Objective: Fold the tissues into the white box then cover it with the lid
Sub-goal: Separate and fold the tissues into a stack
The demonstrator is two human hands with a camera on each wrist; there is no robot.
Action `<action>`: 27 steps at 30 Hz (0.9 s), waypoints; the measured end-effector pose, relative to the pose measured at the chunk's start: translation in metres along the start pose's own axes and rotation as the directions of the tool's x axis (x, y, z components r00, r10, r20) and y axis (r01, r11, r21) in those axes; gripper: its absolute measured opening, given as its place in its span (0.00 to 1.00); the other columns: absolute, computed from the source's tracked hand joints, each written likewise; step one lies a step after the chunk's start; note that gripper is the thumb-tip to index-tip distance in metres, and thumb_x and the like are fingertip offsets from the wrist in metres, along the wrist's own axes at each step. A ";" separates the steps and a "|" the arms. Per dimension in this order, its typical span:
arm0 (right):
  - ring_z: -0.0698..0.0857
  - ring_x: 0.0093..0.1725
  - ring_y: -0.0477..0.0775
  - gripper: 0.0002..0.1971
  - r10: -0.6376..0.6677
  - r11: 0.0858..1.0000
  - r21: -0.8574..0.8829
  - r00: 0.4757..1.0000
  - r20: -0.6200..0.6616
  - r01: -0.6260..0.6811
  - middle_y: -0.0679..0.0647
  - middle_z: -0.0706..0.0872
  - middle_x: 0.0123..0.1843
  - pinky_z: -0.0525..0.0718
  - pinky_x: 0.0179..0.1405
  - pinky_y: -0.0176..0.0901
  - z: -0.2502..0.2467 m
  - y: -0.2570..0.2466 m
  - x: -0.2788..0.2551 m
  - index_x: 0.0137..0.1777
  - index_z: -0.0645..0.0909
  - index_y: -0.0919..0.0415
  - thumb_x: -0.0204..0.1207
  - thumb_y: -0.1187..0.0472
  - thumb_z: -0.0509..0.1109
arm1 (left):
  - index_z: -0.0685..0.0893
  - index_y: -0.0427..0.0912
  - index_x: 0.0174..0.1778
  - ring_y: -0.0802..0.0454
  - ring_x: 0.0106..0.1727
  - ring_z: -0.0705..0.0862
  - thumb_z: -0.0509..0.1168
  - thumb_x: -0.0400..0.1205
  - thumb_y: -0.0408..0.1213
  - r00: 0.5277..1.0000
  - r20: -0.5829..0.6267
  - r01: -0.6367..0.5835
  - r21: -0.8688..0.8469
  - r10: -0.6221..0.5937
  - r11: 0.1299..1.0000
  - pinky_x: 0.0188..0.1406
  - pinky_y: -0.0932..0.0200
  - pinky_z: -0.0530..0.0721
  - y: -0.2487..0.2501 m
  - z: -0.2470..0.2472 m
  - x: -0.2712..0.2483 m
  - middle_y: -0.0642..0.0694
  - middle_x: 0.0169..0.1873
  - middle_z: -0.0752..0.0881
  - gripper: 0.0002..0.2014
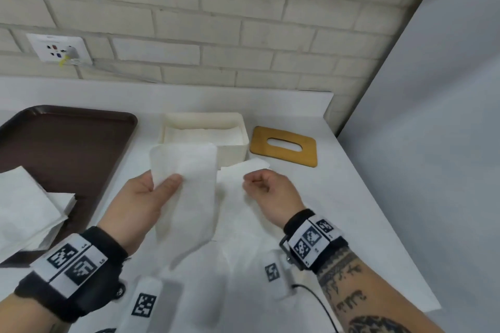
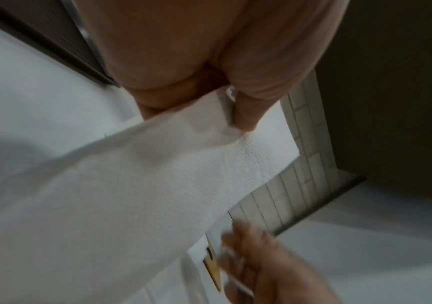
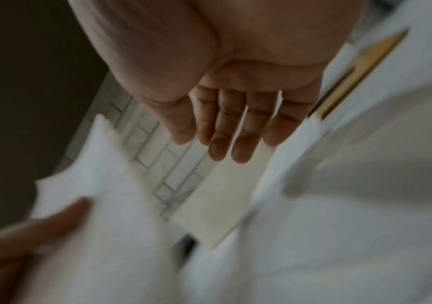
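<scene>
Wristbands with black-and-white square code tags sit closest to the lens on both forearms; their tiny printed numbers are too small to read. Ahead of them the left hand pinches a folded tissue between thumb and fingers, its upper edge raised and its lower end drooping to the table. That sheet hides part of the front wall of the white box, which stands just beyond the fingertips with tissues already lying inside. Right of the tissue, the right hand hangs loosely curled and grips nothing; the wrist view, though badly blurred, seems to show its fingers relaxed. A second tissue lies flat beneath its knuckles. Beyond that hand, beside the box, rests the wooden lid. Left of the left hand, a brown tray carries a tissue stack, cut off at the frame edge.
</scene>
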State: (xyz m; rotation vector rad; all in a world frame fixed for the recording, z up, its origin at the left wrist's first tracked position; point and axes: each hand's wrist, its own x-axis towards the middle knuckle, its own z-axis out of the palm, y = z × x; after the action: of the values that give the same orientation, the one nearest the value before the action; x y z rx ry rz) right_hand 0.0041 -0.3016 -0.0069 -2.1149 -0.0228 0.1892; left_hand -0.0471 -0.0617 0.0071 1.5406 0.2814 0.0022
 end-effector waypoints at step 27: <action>0.85 0.48 0.50 0.07 0.083 0.930 -0.349 0.992 -0.098 -0.112 0.45 0.85 0.45 0.77 0.47 0.35 -0.028 0.034 0.029 0.44 0.80 0.51 0.77 0.63 0.73 | 0.90 0.41 0.57 0.49 0.44 0.94 0.65 0.89 0.39 0.993 -0.121 -0.025 -0.085 0.014 0.996 0.39 0.57 0.90 -0.003 -0.014 -0.004 0.43 0.49 0.95 0.10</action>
State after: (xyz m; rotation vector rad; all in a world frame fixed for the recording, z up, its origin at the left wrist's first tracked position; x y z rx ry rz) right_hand 0.0350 -0.3404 -0.0246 -2.4852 0.1050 0.1668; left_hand -0.0541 -0.0492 0.0046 1.4591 0.3572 0.1216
